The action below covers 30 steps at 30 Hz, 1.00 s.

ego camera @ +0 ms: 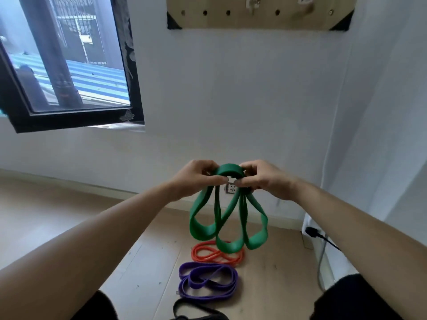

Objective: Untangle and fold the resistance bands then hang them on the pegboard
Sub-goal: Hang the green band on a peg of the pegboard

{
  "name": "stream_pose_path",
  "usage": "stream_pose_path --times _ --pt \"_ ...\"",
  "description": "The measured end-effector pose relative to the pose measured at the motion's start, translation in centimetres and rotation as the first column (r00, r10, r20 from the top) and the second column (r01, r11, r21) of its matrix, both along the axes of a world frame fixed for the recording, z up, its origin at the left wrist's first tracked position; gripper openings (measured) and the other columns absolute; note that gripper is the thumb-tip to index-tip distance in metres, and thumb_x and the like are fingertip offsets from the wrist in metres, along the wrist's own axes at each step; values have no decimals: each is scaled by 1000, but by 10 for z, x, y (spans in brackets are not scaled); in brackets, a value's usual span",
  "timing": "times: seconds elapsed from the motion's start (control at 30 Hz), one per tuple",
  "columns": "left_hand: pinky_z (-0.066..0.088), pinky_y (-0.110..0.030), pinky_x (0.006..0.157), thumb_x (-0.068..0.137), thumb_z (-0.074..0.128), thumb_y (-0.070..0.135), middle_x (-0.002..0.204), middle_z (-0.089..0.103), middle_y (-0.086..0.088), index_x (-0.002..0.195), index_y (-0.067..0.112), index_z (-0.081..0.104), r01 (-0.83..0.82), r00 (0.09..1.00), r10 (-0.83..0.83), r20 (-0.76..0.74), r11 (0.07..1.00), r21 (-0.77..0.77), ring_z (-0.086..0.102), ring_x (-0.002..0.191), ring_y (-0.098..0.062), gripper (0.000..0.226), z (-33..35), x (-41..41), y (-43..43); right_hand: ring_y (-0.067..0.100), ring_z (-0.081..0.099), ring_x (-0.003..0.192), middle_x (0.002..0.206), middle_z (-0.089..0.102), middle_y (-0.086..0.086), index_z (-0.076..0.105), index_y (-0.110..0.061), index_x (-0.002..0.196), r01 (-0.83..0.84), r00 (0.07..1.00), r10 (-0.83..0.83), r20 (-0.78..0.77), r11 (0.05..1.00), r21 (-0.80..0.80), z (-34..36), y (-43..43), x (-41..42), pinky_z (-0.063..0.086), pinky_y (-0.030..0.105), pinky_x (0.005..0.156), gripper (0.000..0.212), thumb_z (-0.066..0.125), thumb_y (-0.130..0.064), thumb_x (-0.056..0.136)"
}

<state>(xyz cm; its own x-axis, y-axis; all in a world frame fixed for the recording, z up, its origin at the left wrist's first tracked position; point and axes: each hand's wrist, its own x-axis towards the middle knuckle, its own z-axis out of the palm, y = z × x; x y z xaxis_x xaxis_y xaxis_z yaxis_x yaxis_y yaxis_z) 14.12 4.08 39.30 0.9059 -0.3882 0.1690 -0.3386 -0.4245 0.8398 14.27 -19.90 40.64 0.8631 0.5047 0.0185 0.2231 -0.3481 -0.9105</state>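
1. I see my left hand (198, 179) and my right hand (263, 181) held up close together.
2. Both hands pinch the top of the wide green rubber band (228, 222), with fingers curled round it.
3. Its loops hang down in the air.
4. The thin orange rubber band (208, 255), the purple rubber band (208, 280) and a black band (184, 308) lie on the pale wooden floor (69, 215) below.
5. The tan wooden pegboard (254, 19) is high on the wall.

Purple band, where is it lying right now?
In the head view, the purple band lies on the floor, low centre, between the orange band and a black band.
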Motion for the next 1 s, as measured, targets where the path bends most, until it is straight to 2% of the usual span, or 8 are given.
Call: stream_pose_path --times 0.13,0.27,0.4,0.5,0.63,0.7,0.8,1.0 --pt "58 -34 91 90 74 21 95 73 -9 107 4 68 -7 997 -19 -80 950 -312 74 97 -28 25 36 -22 -11 18 56 75 78 59 3 74 -15 106 102 991 -115 70 981 164 25 5 -23 44 31 69 28 78 -25 80" --pt "57 -35 85 92 70 17 96 70 -11 109 -2 66 -2 998 -25 -55 893 -449 71 88 -25 25 77 -28 -22 15 68 101 106 71 5 69 -10 117 125 985 -150 82 959 254 50 10 -34 51 23 83 40 79 -24 81" --pt "55 -36 79 93 69 18 91 70 -10 101 4 67 -52 998 20 -62 821 -568 70 78 -24 17 123 -17 -24 29 69 111 113 73 16 61 -7 124 122 989 -139 42 952 281 60 20 -34 52 39 100 41 78 -10 86" --pt "54 -34 74 93 70 22 86 71 -8 100 6 67 -57 998 43 -38 815 -577 68 73 -23 18 157 -4 -20 32 71 100 102 71 19 58 -9 127 162 982 -187 39 921 354 81 30 -24 55 42 94 43 75 -8 88" --pt "53 -28 66 92 73 27 85 68 -8 98 6 67 -111 991 137 0 808 -579 63 64 -19 22 196 20 -8 25 67 85 86 65 5 53 -16 130 185 966 -242 96 898 399 126 26 1 59 41 86 46 74 -9 90" --pt "52 -28 64 91 73 29 86 67 -9 99 4 69 -154 980 200 19 808 -569 60 61 -17 27 214 35 0 26 66 84 87 67 11 51 -20 133 195 949 -278 148 888 415 153 19 14 56 47 90 50 74 -11 90" --pt "52 -31 67 92 73 31 88 66 -11 102 1 71 -189 966 254 37 802 -567 57 65 -20 32 237 60 5 29 70 84 101 68 25 50 -24 134 191 912 -317 259 890 414 192 11 30 59 41 87 50 73 -14 91" --pt "56 -34 71 91 74 32 92 68 -13 106 4 72 -173 967 250 40 769 -616 59 67 -22 31 281 105 -9 24 74 81 99 73 16 55 -34 136 180 852 -352 387 892 415 251 2 60 59 29 74 47 70 -24 93"
